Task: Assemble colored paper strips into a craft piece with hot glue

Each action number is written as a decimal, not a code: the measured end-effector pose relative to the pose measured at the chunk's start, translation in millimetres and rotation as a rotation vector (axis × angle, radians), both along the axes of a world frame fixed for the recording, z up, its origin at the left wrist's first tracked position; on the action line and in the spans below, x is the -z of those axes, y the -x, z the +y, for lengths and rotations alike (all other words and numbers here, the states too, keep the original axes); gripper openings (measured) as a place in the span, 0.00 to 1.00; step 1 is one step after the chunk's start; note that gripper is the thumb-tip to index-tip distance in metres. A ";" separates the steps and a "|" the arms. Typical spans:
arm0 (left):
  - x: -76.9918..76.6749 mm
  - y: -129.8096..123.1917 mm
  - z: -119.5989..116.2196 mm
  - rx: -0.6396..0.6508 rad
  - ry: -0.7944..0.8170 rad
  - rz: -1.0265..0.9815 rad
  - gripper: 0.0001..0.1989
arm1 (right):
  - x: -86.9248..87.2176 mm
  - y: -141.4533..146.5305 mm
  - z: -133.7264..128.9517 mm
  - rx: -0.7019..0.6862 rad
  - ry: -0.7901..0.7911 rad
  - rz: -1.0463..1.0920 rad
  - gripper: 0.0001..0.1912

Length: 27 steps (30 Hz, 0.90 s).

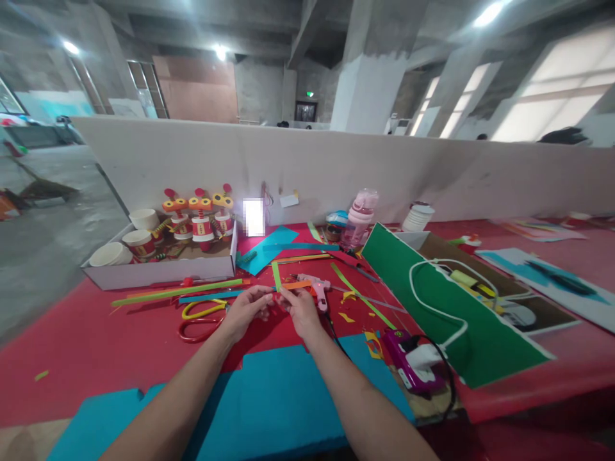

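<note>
Both hands meet near the middle of the red table. My left hand (247, 312) has its fingers drawn together, close to the other hand's fingertips. My right hand (300, 310) pinches paper strips where a green strip (276, 276) and an orange strip (298, 285) meet; the green one points away, the orange one to the right. Just beyond the right hand lies a pink glue gun (318, 288). Scissors with yellow and red handles (199, 328) rest left of my left hand. A blue strip (211, 296) and a long green strip (177, 293) lie beyond them.
A white box (163, 272) with paper cups and cup figures stands at the back left. Blue sheets (288, 397) cover the near edge. At the right are a purple power strip (413, 368), a green-sided box (432, 314) and a pink bottle (359, 221).
</note>
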<state>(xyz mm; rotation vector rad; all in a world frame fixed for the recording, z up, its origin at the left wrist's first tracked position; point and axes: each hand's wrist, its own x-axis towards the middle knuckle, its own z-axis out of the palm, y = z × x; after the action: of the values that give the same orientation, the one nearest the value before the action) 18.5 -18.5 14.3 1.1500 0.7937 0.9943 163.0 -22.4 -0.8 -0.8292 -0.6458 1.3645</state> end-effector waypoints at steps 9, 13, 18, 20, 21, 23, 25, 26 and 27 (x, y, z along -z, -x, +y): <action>3.1 -0.3 0.8 -0.030 -0.097 0.056 0.14 | 2.5 8.9 -6.7 -0.034 -0.079 -0.321 0.12; 4.1 1.2 3.0 -0.041 -0.114 0.065 0.13 | 0.6 8.7 -6.5 -0.037 -0.055 -0.291 0.12; 3.9 1.4 4.7 -0.133 -0.105 0.053 0.13 | -3.9 6.2 -6.1 -0.079 -0.060 -0.055 0.10; 2.5 1.2 4.5 -0.142 -0.101 0.042 0.13 | -3.8 6.3 -5.9 -0.109 -0.037 -0.017 0.11; 1.7 1.0 4.2 -0.140 -0.101 0.040 0.13 | -3.4 6.7 -5.8 -0.122 -0.023 -0.015 0.12; -0.2 0.2 3.1 -0.128 -0.106 0.049 0.14 | -2.1 7.8 -5.9 -0.138 -0.002 -0.019 0.12; -1.9 -0.7 1.8 -0.117 -0.115 0.070 0.14 | -1.3 8.6 -6.3 -0.139 0.011 -0.012 0.13; -2.6 -1.1 1.3 -0.118 -0.120 0.081 0.14 | -1.3 8.7 -6.7 -0.135 0.012 -0.004 0.13; -3.1 -1.4 0.9 -0.122 -0.123 0.090 0.15 | -1.5 8.6 -7.1 -0.136 0.008 0.003 0.14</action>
<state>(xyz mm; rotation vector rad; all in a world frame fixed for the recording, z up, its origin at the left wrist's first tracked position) 19.9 -17.7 17.4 1.2713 0.8931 1.1105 154.4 -29.5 0.7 -0.8009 -0.7055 1.4919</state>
